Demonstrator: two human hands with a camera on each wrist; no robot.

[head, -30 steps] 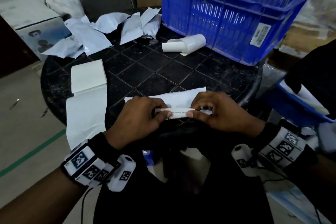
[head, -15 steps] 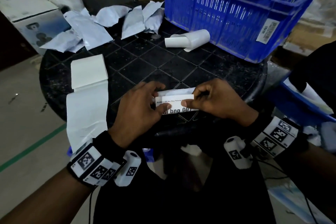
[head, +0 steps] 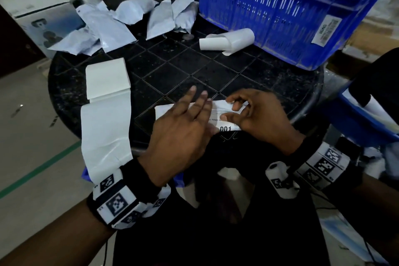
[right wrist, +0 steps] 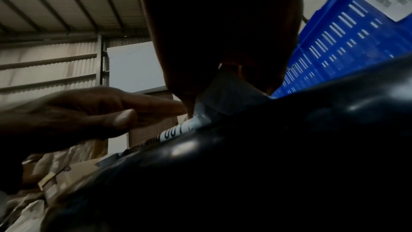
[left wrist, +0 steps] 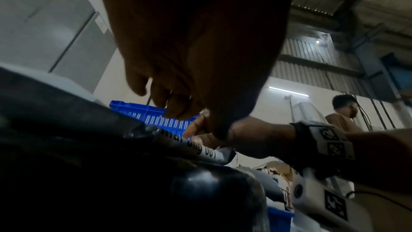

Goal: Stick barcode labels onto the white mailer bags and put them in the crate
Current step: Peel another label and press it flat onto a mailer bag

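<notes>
Mailer bag point(head: 166, 111) flat at counter point(head: 194, 71) near edge, under both hands: left hand point(head: 181, 134) fingers straight, pressing the label point(head: 226, 128); right hand point(head: 259, 116) pinching bag's right end.

dim indoor light throughout. the head view bends at its edges, with motion blur on the blue crate point(head: 302, 6) at 1 o'clock. both wrist views are dark and grainy; a strip light point(left wrist: 288, 91) glows at 2 o'clock in the left wrist view.
</notes>
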